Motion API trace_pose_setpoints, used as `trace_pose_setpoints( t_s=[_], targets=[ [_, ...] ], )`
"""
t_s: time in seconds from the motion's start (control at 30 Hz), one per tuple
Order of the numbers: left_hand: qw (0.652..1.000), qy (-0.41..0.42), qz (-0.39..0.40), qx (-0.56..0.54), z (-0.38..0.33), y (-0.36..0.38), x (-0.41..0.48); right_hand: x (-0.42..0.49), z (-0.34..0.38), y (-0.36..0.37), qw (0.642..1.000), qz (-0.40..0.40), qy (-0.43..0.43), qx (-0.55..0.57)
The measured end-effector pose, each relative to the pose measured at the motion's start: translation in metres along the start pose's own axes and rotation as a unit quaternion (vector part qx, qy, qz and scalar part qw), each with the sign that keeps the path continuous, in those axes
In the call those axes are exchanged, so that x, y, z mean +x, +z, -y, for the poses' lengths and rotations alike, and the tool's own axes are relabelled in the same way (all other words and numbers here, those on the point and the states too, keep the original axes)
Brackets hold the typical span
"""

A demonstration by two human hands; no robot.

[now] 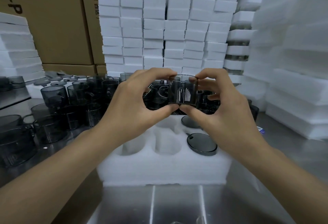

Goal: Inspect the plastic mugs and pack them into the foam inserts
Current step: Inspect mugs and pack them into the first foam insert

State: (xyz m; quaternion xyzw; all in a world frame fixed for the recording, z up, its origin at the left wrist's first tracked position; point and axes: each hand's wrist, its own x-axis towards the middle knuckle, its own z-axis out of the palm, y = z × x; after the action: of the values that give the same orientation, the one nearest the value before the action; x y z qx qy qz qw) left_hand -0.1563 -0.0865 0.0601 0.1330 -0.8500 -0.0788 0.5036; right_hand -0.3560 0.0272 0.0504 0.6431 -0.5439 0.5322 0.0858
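Mug (pixel 182 90) pinched between left hand (pixel 134 99) and right hand (pixel 218 106), above foam insert (pixel 159 167).

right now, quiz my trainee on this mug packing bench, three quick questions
1. True or false: both the left hand and the right hand hold the smoky mug.
2. Multiple choice: the dark lids in the foam insert lie on its A) left side B) right side C) front edge.
3. Fill in: the loose mugs stand to the ___ of the insert.
Key: 1 true; 2 B; 3 left.
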Motion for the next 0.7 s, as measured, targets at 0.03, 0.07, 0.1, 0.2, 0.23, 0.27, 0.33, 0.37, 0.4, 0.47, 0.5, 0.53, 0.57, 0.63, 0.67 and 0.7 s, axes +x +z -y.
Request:
trace_pose_setpoints(
  t_s=[0.03, 0.07, 0.1, 0.2, 0.23, 0.27, 0.33, 0.37, 0.4, 0.47, 0.5, 0.53, 0.57, 0.63, 0.67, 0.7],
  targets=[
    [1.000, 0.006, -0.003, 0.014, 0.0001, 0.0001, 0.0002, -0.0002, 0.0003, -0.0003, 1.000, 0.006, 0.004, -0.002],
    [0.999, 0.014, -0.005, 0.029, -0.0001, 0.0002, 0.0006, -0.0005, 0.0008, -0.0009, 1.000, 0.011, 0.003, -0.004],
    [0.999, 0.024, -0.006, 0.042, -0.0003, 0.0002, 0.0011, -0.0009, 0.0015, -0.0013, 1.000, 0.015, 0.000, -0.007],
    [0.997, 0.043, -0.004, 0.065, -0.0002, 0.0007, 0.0011, -0.0022, 0.0038, -0.0013, 1.000, 0.028, -0.005, -0.010],
    [0.997, 0.045, -0.006, 0.067, 0.0002, 0.0005, 0.0010, -0.0026, 0.0043, -0.0010, 0.999, 0.031, -0.002, -0.008],
    [0.996, 0.048, -0.007, 0.069, 0.0001, 0.0002, 0.0009, -0.0030, 0.0046, -0.0007, 0.999, 0.032, 0.001, -0.006],
    [0.996, 0.057, -0.006, 0.070, -0.0002, 0.0002, 0.0007, -0.0033, 0.0044, -0.0004, 0.999, 0.030, 0.010, 0.003],
    [0.996, 0.063, -0.005, 0.068, -0.0003, 0.0007, 0.0007, -0.0030, 0.0045, -0.0003, 0.999, 0.028, 0.019, 0.015],
    [0.996, 0.065, -0.004, 0.061, -0.0008, 0.0014, 0.0005, -0.0023, 0.0043, -0.0002, 0.999, 0.024, 0.028, 0.031],
    [0.998, 0.055, 0.003, 0.026, -0.0022, 0.0030, 0.0002, 0.0000, 0.0037, -0.0005, 0.997, 0.012, 0.042, 0.058],
    [0.999, 0.044, 0.004, 0.005, -0.0026, 0.0033, 0.0000, 0.0014, 0.0036, -0.0006, 0.996, 0.011, 0.050, 0.075],
    [0.999, 0.031, 0.003, -0.014, -0.0026, 0.0033, -0.0001, 0.0027, 0.0035, -0.0006, 0.993, 0.016, 0.060, 0.102],
    [0.999, 0.013, 0.000, -0.034, -0.0024, 0.0030, 0.0000, 0.0037, 0.0033, -0.0008, 0.988, 0.026, 0.069, 0.138],
    [0.996, -0.037, 0.007, -0.086, -0.0020, 0.0024, 0.0015, 0.0041, 0.0040, -0.0006, 0.975, 0.052, 0.077, 0.203],
    [0.990, -0.066, 0.026, -0.124, -0.0016, 0.0025, 0.0021, 0.0038, 0.0048, -0.0001, 0.971, 0.063, 0.078, 0.216],
    [0.981, -0.089, 0.051, -0.165, -0.0009, 0.0029, 0.0025, 0.0033, 0.0052, 0.0008, 0.971, 0.071, 0.079, 0.215]
  ],
)
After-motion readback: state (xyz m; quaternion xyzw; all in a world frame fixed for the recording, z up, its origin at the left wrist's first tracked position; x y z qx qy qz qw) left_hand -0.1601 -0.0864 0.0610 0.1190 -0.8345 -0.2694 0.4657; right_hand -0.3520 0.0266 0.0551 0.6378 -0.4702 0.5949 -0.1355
